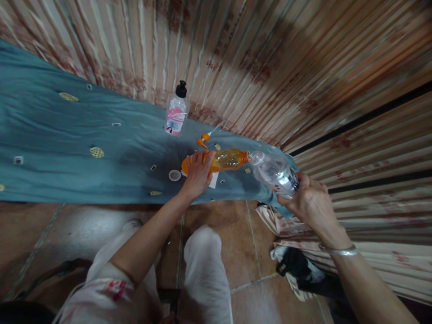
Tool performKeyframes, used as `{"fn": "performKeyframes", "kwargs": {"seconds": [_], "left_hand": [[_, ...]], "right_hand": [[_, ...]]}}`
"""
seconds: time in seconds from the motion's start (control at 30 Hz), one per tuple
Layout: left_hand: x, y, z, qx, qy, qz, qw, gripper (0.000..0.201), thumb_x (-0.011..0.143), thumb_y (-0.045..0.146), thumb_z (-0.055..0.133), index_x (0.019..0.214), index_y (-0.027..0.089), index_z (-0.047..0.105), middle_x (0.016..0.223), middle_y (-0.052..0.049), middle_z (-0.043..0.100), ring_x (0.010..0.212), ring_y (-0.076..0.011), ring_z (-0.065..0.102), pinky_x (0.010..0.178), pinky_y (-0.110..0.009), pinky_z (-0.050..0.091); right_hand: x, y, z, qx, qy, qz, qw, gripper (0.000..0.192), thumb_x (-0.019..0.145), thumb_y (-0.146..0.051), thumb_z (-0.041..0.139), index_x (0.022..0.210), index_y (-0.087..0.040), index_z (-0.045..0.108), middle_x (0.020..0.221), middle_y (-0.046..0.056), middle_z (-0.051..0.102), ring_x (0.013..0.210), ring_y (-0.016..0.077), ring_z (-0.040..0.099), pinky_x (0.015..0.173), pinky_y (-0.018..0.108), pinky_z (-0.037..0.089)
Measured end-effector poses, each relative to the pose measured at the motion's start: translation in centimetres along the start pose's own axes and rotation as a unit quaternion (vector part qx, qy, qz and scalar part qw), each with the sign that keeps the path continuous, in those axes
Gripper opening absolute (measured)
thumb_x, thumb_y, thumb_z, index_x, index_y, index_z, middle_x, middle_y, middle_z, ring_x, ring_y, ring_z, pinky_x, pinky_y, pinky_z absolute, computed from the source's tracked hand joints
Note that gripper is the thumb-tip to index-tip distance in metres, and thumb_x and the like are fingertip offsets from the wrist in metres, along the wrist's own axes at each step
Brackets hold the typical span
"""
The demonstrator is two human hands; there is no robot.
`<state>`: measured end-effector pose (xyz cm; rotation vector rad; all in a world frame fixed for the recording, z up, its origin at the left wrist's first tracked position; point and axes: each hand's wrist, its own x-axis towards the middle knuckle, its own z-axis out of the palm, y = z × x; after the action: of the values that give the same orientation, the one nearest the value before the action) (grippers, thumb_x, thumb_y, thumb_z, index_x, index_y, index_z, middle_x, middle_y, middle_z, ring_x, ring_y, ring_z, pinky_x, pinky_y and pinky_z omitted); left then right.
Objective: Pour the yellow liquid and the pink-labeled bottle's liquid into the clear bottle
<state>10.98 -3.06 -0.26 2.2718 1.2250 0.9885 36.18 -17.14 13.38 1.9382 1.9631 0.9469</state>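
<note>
The left hand [200, 173] grips the orange bottle [229, 159]; the right hand [312, 201] grasps the clear bottle [272, 171] at right, tilted, probably so that they meet mouth to mouth.

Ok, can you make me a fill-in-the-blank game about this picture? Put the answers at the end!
The bottle in the left hand is coloured ____.
The clear bottle is in the ____ hand.
The pink-label bottle has a top coloured ____.
The bangle is coloured ____.

Missing words: orange; right; black; silver.
</note>
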Motion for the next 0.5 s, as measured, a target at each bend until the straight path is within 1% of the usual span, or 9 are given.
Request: {"fn": "performKeyframes", "kwargs": {"seconds": [0.3,0.5], "left_hand": [[-0.05,-0.03,0.04,-0.006,0.006,0.001,1.0,0.057,0.079,0.013,0.051,0.133,0.02,0.034,0.134,-0.014,0.047,0.121,-0.034,0.041,0.103,-0.056,0.027],[0.0,0.16,-0.11,-0.005,-0.002,-0.011,1.0,0.058,0.078,0.012,0.053,0.133,0.019,0.036,0.134,-0.014,0.046,0.122,-0.0342,0.041,0.103,-0.056,0.027]], "right_hand": [[0.07,-0.12,-0.1,0.01,0.006,0.004,1.0,0.067,0.078,-0.064,0.049,0.112,-0.006,0.049,0.082,0.016,0.062,0.074,0.028,0.057,0.072,0.036,0.042],[0.13,-0.08,-0.09,0.013,0.005,0.0,1.0,0.07,0.079,-0.066,0.046,0.112,-0.004,0.049,0.082,0.017,0.062,0.076,0.0282,0.057,0.073,0.037,0.041]]}}
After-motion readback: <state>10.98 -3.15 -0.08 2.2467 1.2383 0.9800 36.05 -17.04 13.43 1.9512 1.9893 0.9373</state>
